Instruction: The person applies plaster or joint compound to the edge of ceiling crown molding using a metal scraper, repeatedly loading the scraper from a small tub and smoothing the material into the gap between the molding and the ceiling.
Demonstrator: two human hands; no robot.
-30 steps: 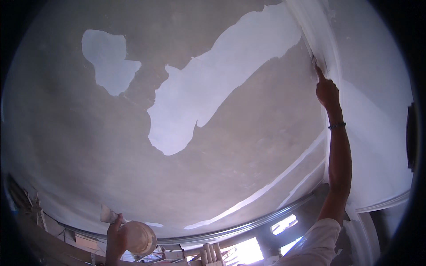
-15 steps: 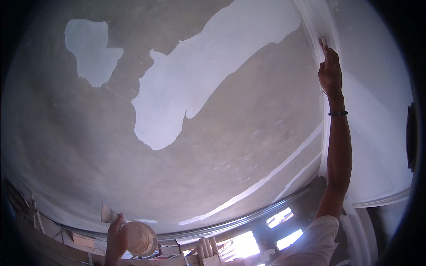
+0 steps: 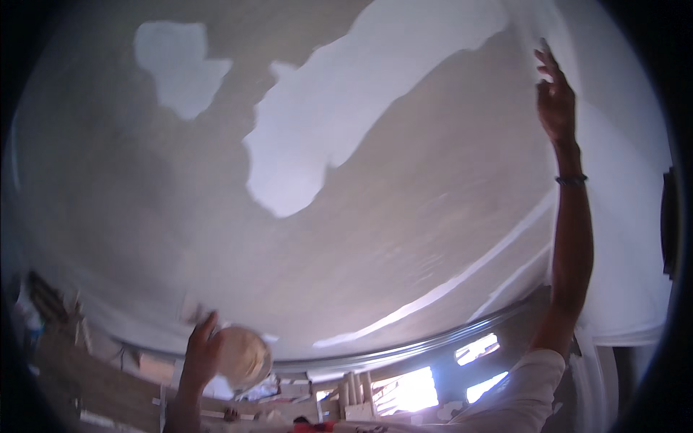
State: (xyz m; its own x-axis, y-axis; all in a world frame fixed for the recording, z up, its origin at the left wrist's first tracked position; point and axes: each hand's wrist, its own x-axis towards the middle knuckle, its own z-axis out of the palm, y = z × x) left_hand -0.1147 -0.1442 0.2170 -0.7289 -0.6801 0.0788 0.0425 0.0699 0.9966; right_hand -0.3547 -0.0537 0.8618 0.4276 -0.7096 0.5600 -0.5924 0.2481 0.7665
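Note:
Low on the left, my left hand [image 3: 201, 352] is closed around a putty knife [image 3: 193, 312], whose blade is smeared by motion. A round tub [image 3: 245, 357] with beige-white stuff inside rests against the same hand's fingers; the grip on it is partly hidden. My right hand [image 3: 556, 108] reaches high up at the right, its fingers stretched out and somewhat apart. Nothing shows in it. Its fingertips are beside the white moulding [image 3: 538, 22], and I cannot tell whether they touch it. A dark bead bracelet [image 3: 571, 180] circles the right wrist.
Overhead spreads a grey plastered ceiling [image 3: 433, 180] with bright white patches [image 3: 310, 130] and a white stripe [image 3: 426, 296]. A white wall surface [image 3: 621, 216] lies right of my arm. Below are window openings [image 3: 408, 390], upright pale posts [image 3: 357, 388] and timber [image 3: 47, 296].
The view has shifted, so ceiling patches sit farther right and higher. My right hand's fingers have spread apart along the moulding. The left hand still holds the knife beside the tub.

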